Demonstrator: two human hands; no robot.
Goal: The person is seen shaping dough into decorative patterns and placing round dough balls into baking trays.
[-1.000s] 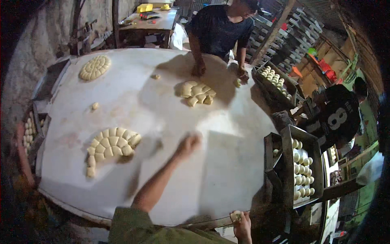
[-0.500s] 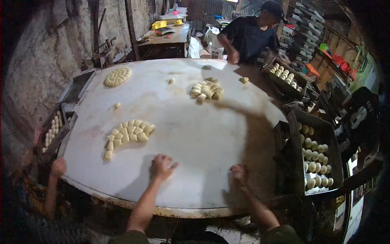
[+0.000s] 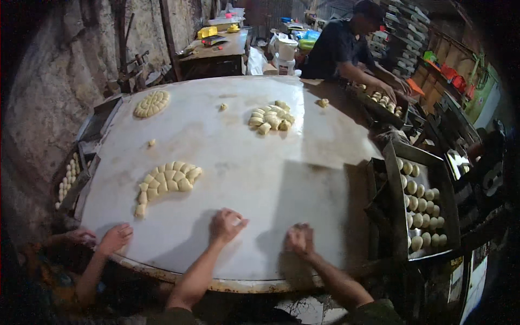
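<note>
Currently, head view only: left hand [image 3: 226,225] low over the front part of the white bench [image 3: 233,141], fingers bent inward, thumb out to the right; cannot tell about anything under the palm. Right hand [image 3: 300,238] beside it but apart, a bit blurred, fingers curled narrow; grip hidden, cannot tell if holding anything. Crescent of cut dough pieces [image 3: 169,179] on the bench, beyond and left of the left hand, not touching it. Small dough lump [image 3: 151,142] past that, round scored dough slab [image 3: 151,104] at far left. Second dough cluster [image 3: 271,116] far middle, with one loose dough bit [image 3: 223,106] to its left and another to its right. Deep metal tray [image 3: 418,154] by the right edge, tilted in view, rows of pale dough balls [image 3: 421,205] inside. Farther tray, same kind of load, with co-worker's hand [image 3: 387,92] over it. At the left front edge, another person's hand [image 3: 116,238] resting on the bench, well apart from the left hand. Far back, behind the bench, white bucket [image 3: 287,51].
</note>
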